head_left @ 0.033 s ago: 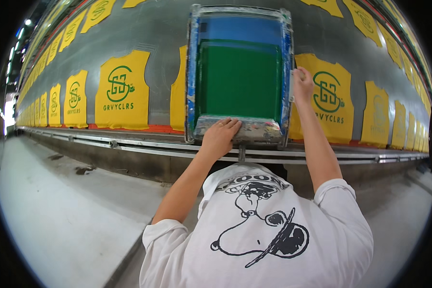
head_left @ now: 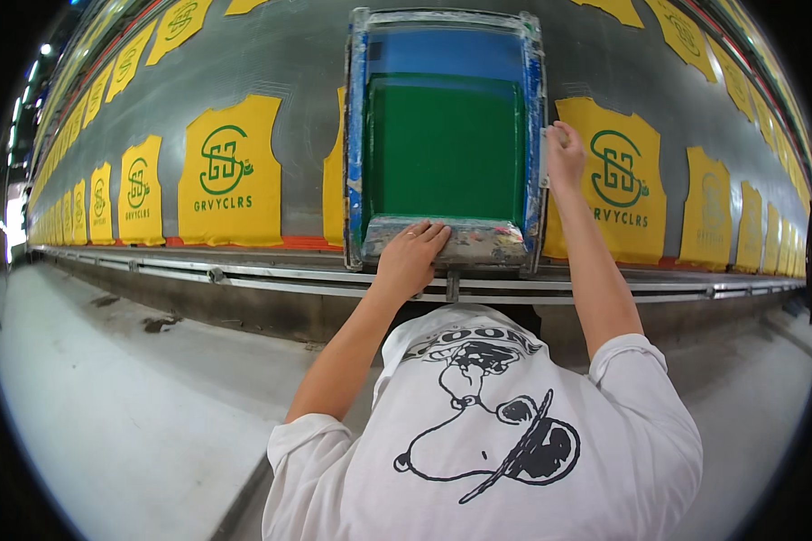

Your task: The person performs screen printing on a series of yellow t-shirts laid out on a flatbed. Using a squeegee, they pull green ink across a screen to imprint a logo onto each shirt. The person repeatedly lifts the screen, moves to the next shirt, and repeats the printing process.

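Note:
A screen-printing frame [head_left: 355, 135] with blue-stained sides lies on the long grey table, its mesh [head_left: 447, 149] covered with green ink. Along its near end rests a squeegee [head_left: 483, 242], grey and smeared with paint. My left hand [head_left: 412, 257] lies over the squeegee's left part, fingers close together and bent across its top; the thumb is hidden. Beside the frame's right edge is my right hand [head_left: 565, 158], its fingers curled in at a small metal fitting; what they grip is hidden. Under that arm lies a yellow shirt panel [head_left: 636, 212] with a green print.
More printed yellow panels [head_left: 230, 171] line the grey table [head_left: 307, 117] on both sides, with another row farther across. One panel [head_left: 334, 180] is partly covered by the frame. A metal rail [head_left: 325, 287] runs along the near edge, above a pale floor [head_left: 126, 379].
The frame has shifted slightly left over the panels, and both hands have moved a little with it. My right fingers sit slightly differently at its edge.

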Tool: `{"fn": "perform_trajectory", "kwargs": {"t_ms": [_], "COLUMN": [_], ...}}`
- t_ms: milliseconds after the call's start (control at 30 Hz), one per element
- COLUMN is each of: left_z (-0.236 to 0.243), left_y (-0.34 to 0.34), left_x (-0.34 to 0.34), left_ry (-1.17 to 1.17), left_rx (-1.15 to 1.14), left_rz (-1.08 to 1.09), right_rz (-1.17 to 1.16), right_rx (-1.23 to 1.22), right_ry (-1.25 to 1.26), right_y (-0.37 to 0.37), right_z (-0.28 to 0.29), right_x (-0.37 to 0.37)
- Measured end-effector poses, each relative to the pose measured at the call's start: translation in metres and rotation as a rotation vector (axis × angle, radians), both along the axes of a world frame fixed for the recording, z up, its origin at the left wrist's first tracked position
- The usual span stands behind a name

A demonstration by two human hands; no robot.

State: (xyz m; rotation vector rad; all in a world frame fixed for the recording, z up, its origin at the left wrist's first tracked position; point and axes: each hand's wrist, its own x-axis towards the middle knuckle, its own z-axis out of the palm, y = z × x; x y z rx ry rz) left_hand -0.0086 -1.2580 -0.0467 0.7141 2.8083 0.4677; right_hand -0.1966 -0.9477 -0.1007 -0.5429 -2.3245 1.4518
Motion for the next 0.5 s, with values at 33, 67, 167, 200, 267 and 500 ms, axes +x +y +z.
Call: {"fn": "perform_trajectory", "kwargs": {"t_ms": [33,67,167,200,267,500], "left_z": [-0.003,-0.012,-0.034,-0.028,-0.005,0.036], "left_y": [-0.005,-0.006,-0.033,-0.037,-0.037,-0.041], "left_x": [-0.002,0.000,0.004,-0.004,-0.029,-0.153], "left_ry": [0.034,0.070,0.160,0.075,-0.110,-0.053], "left_rx": [0.001,0.012,0.023,0.022,0.017,0.038], "left_rz": [0.004,-0.001,-0.025,-0.047,-0.094,-0.036], "right_rz": [0.004,0.005,-0.042,-0.046,-0.058,0.011], "right_rx": [-0.055,-0.027,0.080,0.100,0.142,0.101], "right_ry": [-0.021,0.001,-0.009,-0.023,-0.066,-0.113], "right_y": [-0.006,-0.007,-0.044,-0.045,-0.034,-0.047], "right_z": [0.000,-0.001,0.003,0.000,-0.011,-0.010], "right_x": [-0.005,-0.007,0.000,-0.001,-0.007,0.002]}}
